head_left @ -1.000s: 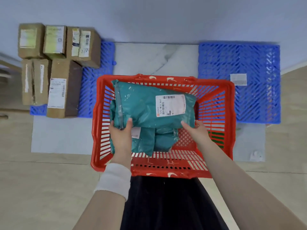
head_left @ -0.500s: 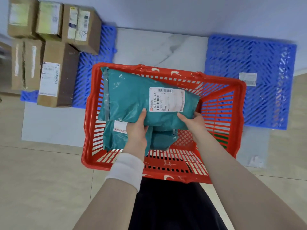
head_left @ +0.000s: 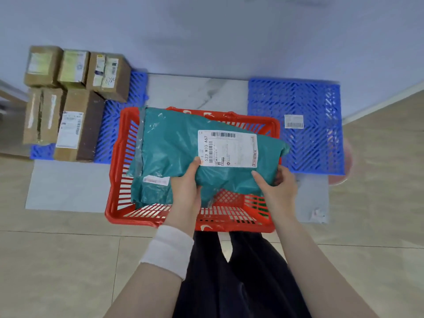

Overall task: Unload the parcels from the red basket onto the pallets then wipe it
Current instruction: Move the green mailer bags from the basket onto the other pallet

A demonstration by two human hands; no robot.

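Observation:
The red basket (head_left: pixel 119 180) stands on the floor in front of me. A large teal parcel (head_left: pixel 174 148) with a white shipping label is lifted above the basket, tilted toward the right. My left hand (head_left: pixel 187 187) grips its near edge by the label's lower left corner. My right hand (head_left: pixel 278 187) holds the near right edge. A second teal parcel (head_left: pixel 153 193) lies in the basket's left part, partly hidden under the lifted one. One blue pallet (head_left: pixel 298 148) lies to the right, bare except for a small white label. The left blue pallet (head_left: pixel 110 134) carries cardboard boxes.
Several brown cardboard boxes (head_left: pixel 78 125) are stacked on the left pallet by the wall. A pale marble slab (head_left: pixel 195 92) lies between the pallets. A pinkish round object (head_left: pixel 344 161) shows past the right pallet. My dark trousers are below the basket.
Both hands have raised the top teal parcel out of the basket and swung it right, toward the right pallet. My left hand moved from the parcel's left side to beside the label.

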